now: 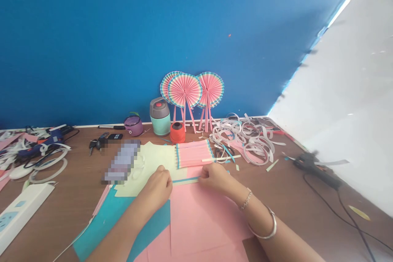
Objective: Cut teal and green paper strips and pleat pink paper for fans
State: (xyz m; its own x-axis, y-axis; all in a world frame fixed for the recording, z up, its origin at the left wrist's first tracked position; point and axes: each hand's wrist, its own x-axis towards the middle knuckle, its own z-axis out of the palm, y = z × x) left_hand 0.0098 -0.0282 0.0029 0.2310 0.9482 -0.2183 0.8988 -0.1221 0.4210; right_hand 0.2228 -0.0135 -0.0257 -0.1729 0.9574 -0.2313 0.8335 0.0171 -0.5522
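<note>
A pink paper sheet (199,208) lies in front of me, with a thin blue and cream band (186,180) along its far edge. My left hand (161,184) is closed at the left end of that edge. At the right end my right hand (213,178) is also closed on the edge, fingertips curled under and partly hidden. Just beyond lies a pleated pink paper strip (193,152) with blue borders. Cream paper (132,188) and blue paper (113,213) lie under and beside my left forearm.
Finished pink paper fans (185,90) stand against the blue wall, behind a teal flask (161,125) and a red container (177,133). Curled paper strips (254,143) pile up at right, near a black glue gun (317,170) with its cord. A power strip (24,213) lies left.
</note>
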